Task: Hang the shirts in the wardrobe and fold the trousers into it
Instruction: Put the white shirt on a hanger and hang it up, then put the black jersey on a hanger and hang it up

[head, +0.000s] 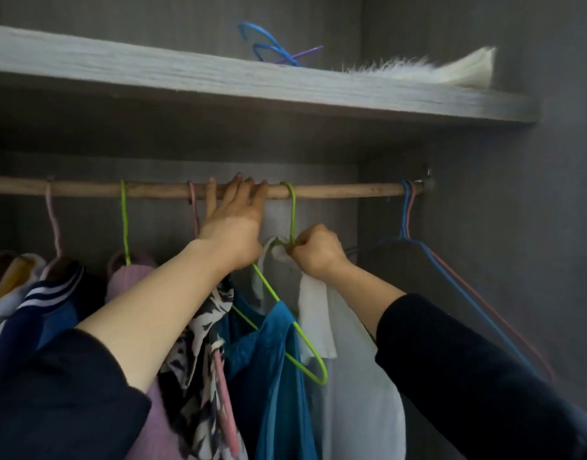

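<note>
Dark sleeves (53,393) cover both my forearms, pushed back from the wrists. My left hand (234,224) reaches up to the rod (345,190), fingers hooked over its top and the thumb raised against it on the outer side. Just right of those fingers the hook of the green hanger (292,210) sits over the rod. My right hand (313,252), lower than the left and just beside it, pinches that hanger at its neck, fingers curled tight, with a fold of the white shirt (358,376) caught in the grip. The shirt hangs down below this hand. Beneath my left wrist hang a teal garment (275,343) and a black-and-white patterned one (202,343); further left are a lilac knit (129,277) and a navy striped top (50,300). Well right of my right hand, blue and pink hangers (405,210) hook the rod's end. Above both hands runs a shelf (186,74) bearing loose blue hangers (269,48).
</note>
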`<action>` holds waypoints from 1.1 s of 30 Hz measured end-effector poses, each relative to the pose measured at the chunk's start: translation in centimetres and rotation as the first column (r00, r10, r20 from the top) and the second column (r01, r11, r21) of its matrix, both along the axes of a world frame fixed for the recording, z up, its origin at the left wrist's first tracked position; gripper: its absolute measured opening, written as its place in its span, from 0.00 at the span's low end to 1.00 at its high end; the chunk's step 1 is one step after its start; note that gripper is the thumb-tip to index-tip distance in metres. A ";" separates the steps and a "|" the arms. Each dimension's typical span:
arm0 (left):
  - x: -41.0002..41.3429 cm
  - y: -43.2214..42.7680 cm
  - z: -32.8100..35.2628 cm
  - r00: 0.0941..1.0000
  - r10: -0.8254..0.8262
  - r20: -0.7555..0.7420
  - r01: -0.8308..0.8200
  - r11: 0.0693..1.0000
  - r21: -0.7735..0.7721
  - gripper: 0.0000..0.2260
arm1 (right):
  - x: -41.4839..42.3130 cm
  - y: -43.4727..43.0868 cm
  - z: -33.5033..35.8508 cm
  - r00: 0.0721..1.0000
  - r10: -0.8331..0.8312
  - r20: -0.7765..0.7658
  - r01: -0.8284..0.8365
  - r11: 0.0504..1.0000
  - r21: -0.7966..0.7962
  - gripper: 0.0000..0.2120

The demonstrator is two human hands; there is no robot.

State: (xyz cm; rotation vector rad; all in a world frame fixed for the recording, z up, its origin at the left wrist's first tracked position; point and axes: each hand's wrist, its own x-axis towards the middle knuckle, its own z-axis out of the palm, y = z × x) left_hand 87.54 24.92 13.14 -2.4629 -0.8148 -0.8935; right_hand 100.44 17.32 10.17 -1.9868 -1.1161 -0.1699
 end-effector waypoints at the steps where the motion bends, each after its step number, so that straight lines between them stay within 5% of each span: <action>1: 0.1 0.0 0.1 1.000 -0.008 0.018 0.008 1.000 0.003 0.42 | 0.0 -0.2 0.0 1.000 0.028 0.011 -0.028 1.000 -0.005 0.12; 7: 2.2 -0.4 0.5 0.992 -0.083 0.091 0.085 0.996 -0.021 0.43 | 0.2 -4.6 -0.8 0.960 0.187 0.208 -0.155 0.975 -0.162 0.12; 9: 3.1 -0.7 0.4 0.989 -0.100 0.113 0.105 0.994 -0.033 0.41 | 1.3 -6.4 -0.3 0.978 0.125 0.169 -0.121 0.992 -0.034 0.15; 11: 3.7 -0.7 0.3 0.984 -0.103 0.144 0.106 0.994 -0.018 0.41 | 3.2 -8.0 0.7 0.977 -0.074 0.200 0.053 0.993 0.110 0.14; 14: 3.8 -0.4 0.1 0.980 -0.107 0.167 0.102 0.994 0.042 0.41 | 5.9 -10.3 1.5 0.802 -0.394 0.449 0.422 0.906 0.042 0.12; 18: 3.9 -0.2 -0.3 0.970 -0.132 0.202 0.125 0.991 0.051 0.40 | 7.6 -12.2 0.8 0.658 -0.415 0.628 0.626 0.766 -0.149 0.19; 24: 3.8 -0.4 -0.3 0.969 -0.128 0.213 0.132 0.991 -0.005 0.39 | 7.2 -12.4 0.5 0.668 -0.457 0.588 0.596 0.801 -0.054 0.15; 33: 3.6 -0.5 0.1 0.982 -0.100 0.159 0.106 0.994 -0.030 0.39 | 5.8 -9.4 2.1 0.904 -0.373 0.211 0.348 0.926 0.146 0.09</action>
